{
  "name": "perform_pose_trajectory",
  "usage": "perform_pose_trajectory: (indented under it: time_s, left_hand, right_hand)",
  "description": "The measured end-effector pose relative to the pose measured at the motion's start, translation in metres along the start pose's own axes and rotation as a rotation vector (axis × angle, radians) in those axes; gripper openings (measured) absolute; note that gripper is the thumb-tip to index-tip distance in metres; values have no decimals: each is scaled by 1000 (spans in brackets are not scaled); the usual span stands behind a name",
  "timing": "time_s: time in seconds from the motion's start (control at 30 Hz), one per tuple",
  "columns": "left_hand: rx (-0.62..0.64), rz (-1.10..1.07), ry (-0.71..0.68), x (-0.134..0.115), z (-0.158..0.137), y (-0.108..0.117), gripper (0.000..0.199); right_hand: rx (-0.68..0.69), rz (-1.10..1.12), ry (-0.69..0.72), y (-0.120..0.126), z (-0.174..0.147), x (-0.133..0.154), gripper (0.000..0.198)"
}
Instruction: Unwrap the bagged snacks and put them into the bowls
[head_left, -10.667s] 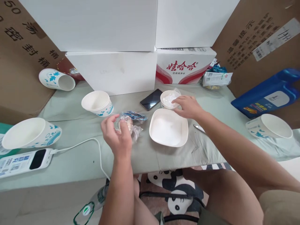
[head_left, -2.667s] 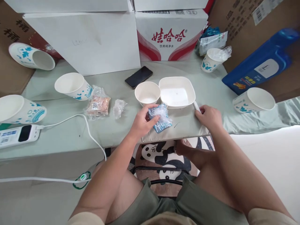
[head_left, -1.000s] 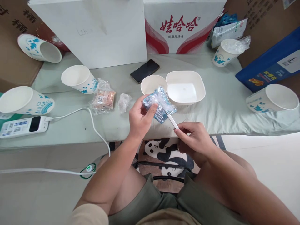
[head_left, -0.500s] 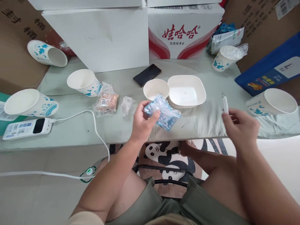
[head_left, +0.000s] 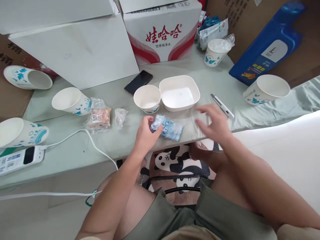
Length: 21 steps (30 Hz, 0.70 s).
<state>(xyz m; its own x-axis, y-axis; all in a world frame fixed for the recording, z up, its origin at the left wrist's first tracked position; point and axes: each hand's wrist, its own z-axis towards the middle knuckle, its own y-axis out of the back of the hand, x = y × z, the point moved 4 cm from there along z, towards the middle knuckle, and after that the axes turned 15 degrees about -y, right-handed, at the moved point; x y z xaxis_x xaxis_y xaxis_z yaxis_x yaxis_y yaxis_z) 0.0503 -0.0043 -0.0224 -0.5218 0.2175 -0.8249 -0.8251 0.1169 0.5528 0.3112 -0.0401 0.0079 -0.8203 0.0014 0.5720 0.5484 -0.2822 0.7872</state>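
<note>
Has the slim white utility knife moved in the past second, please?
Yes: the knife moved rightward, from in front of the white squarish bowl to its right.

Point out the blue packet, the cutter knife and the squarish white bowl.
Blue packet [head_left: 172, 129]: head view, middle of its wrapper.
Cutter knife [head_left: 222, 106]: head view, middle of its body.
Squarish white bowl [head_left: 179, 96]: head view, its bare inner floor.

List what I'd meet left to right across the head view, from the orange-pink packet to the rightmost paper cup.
Orange-pink packet → crumpled clear wrapper → left hand → blue packet → right hand → rightmost paper cup.
</note>
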Motion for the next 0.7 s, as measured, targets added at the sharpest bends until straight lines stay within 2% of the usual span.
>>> perform_pose_trajectory:
  time_s: [0.07, 0.1, 0.17, 0.23, 0.3, 0.37, 0.47, 0.57, 0.63, 0.7]
  left_hand:
    - [65, 101, -76, -2, 3, 4, 41]
    - [94, 143, -109, -3, 4, 4, 38]
    - [125, 205, -145, -5, 5, 5, 27]
    - [125, 232, -149, -4, 6, 8, 16]
    - [121, 208, -134, -2, 8, 11, 9]
    - [120, 149, -120, 3, 11, 14, 8]
    - [125, 87, -73, 11, 15, 21, 14]
    - [121, 147, 52, 19, 16, 33, 15]
    - [99, 206, 119, 21, 15, 40, 15]
    - [37, 200, 122, 18, 14, 44, 18]
  right_hand:
    - [216, 40, 244, -25, -15, 36, 48]
    - [285, 18, 309, -36, -20, 47, 52]
    - [370, -45, 344, -51, -22, 56, 57]
    - [390, -82, 319, -54, -18, 52, 49]
    - [364, -77, 300, -47, -12, 41, 32]
    - [309, -69, 274, -34, -7, 26, 24]
    - [241, -123, 177, -18, -1, 3, 26]
    - [223, -230, 41, -10, 3, -17, 29]
    - [185, -269, -38, -3, 5, -23, 31]
    - [69, -234, -74, 6, 4, -18, 34]
